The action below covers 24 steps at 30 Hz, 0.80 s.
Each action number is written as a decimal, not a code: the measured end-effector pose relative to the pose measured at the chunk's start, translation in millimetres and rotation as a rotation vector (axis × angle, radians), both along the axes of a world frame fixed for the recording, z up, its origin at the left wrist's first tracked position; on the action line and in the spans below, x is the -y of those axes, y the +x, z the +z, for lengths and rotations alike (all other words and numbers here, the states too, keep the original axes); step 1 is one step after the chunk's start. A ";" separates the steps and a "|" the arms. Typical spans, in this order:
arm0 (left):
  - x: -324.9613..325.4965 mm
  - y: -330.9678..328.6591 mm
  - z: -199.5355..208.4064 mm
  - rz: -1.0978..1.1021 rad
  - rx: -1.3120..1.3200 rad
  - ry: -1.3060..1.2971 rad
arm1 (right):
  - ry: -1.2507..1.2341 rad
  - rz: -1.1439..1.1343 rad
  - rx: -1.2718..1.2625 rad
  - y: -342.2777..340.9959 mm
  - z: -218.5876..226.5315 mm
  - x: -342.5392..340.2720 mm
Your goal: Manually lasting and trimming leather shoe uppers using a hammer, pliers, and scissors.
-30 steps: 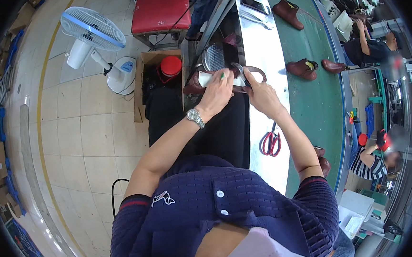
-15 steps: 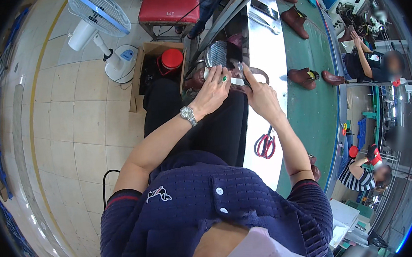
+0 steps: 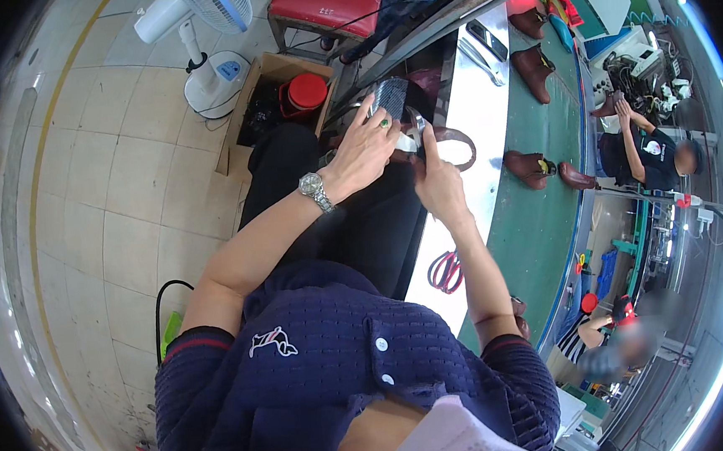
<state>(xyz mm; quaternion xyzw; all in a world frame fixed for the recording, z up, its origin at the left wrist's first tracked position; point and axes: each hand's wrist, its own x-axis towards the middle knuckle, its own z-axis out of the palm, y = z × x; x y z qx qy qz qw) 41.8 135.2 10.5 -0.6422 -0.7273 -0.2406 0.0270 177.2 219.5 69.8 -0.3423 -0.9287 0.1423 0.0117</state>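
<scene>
My left hand [image 3: 363, 156], with a watch and a green ring, curves its fingers over a dark piece with a grey, finely patterned surface [image 3: 389, 98] above my lap. What kind of piece it is, I cannot make out. My right hand [image 3: 440, 180] is closed round a tool with a shiny metal end [image 3: 419, 124]; its handle is mostly hidden in my fist. Between the hands shows a small white patch [image 3: 406, 143]. A brown loop-shaped band [image 3: 467, 153] lies on the white worktop [image 3: 477, 100] just right of my right hand's fingers.
Red-handled scissors [image 3: 445, 271] lie near my right forearm. A phone [image 3: 489, 41] and a long silver tool [image 3: 481, 58] sit farther up. Brown boots [image 3: 534, 73] stand on the green belt [image 3: 504, 232]. Left are a box [image 3: 271, 71] and a fan [image 3: 215, 81]. Co-workers [image 3: 654, 150] sit across.
The whole view has shifted and tilted. My left fingers now reach farther onto the grey patterned surface, and my right hand with the tool has drawn slightly back; more of the brown loop shows.
</scene>
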 end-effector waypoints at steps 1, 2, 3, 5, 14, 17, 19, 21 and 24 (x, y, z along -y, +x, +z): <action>3.6 -1.9 3.8 -0.004 0.080 0.012 | -0.001 0.078 0.010 -0.1 4.2 -6.1; 6.4 -3.2 4.9 -0.008 0.161 0.026 | -0.003 0.156 0.021 -1.7 8.2 -9.6; 6.4 -4.8 0.0 -0.002 0.168 0.026 | -0.072 0.114 0.079 -3.6 15.0 -12.9; 5.9 -9.4 -7.4 -0.003 0.660 0.157 | -0.136 0.049 -0.061 -7.7 14.0 -6.0; 4.9 -11.9 -20.9 0.047 0.851 0.218 | -0.030 0.185 0.078 -11.5 9.3 -14.2; 4.0 -13.0 -8.8 0.018 0.950 0.139 | -0.010 0.000 -0.097 -10.1 -8.1 -10.3; 4.5 -14.1 -8.4 0.012 1.018 0.082 | -0.017 0.134 0.080 -4.1 -8.8 -14.8; 2.9 -21.4 -20.0 -0.052 0.955 0.115 | -0.239 0.057 0.118 -12.4 15.4 -20.8; 1.9 -28.6 -18.8 -0.137 0.978 0.128 | -0.031 0.118 0.050 -4.2 19.5 -51.8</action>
